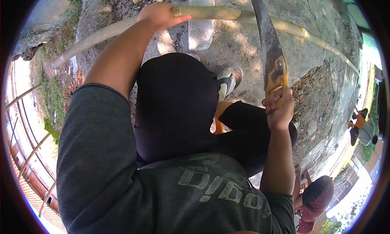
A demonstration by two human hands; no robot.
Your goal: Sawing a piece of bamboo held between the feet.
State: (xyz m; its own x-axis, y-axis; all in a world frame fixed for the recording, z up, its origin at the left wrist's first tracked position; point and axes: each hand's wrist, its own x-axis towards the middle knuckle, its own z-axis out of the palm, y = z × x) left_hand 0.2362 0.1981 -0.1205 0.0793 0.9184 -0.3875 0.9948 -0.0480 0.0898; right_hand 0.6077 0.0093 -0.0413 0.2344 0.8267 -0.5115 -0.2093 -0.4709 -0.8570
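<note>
Long pale bamboo pole (227,14), smooth with ringed joints, lying left to right across the concrete ground (317,63), left hand (160,14) clasped around it, right hand (279,108) gripping a yellow-handled saw (270,47), blade pointing up across the pole.

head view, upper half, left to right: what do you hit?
Grass strip → left hand gripping the bamboo pole → clear plastic bag → sandal → right hand holding the yellow-handled saw → seated person in orange at far right.
</note>
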